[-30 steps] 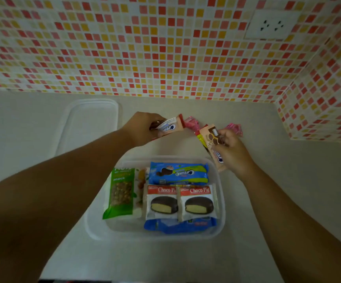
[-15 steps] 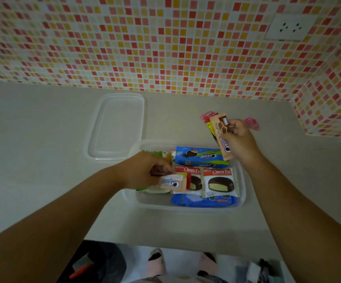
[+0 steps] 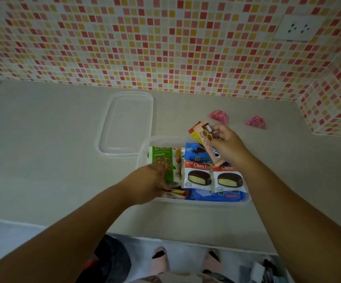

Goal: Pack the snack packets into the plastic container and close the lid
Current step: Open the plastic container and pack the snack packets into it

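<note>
Mosaic tiles (image 3: 145, 48) in red, orange and cream back a pale counter (image 3: 42, 139) that ends at its front edge above a floor where two slippered feet and a dark object show, too blurred to name. Near the middle of the counter, toward the front edge, sits a clear plastic container (image 3: 206, 202), its walls hard to trace against the surface. Inside lie a green snack packet (image 3: 163, 160), a blue biscuit packet (image 3: 196, 153) and two Choco Pie packets (image 3: 197, 176), over a blue wrapper (image 3: 222, 196) mostly hidden beneath them. The left hand (image 3: 147, 184) dips into the container's near left corner, its fingers curled around a small packet (image 3: 175, 193) that is largely covered, so the grip cannot be read fully. The right hand (image 3: 226, 146) hovers over the container's far right side, fingers pinching a fan of slim packets (image 3: 208, 144). The clear lid (image 3: 126, 123) lies flat just beyond the container's left end. Two pink wrapped sweets (image 3: 218, 115) rest apart near the counter's far right corner, below a white wall socket (image 3: 297, 27). Bare counter stretches wide on the left.
</note>
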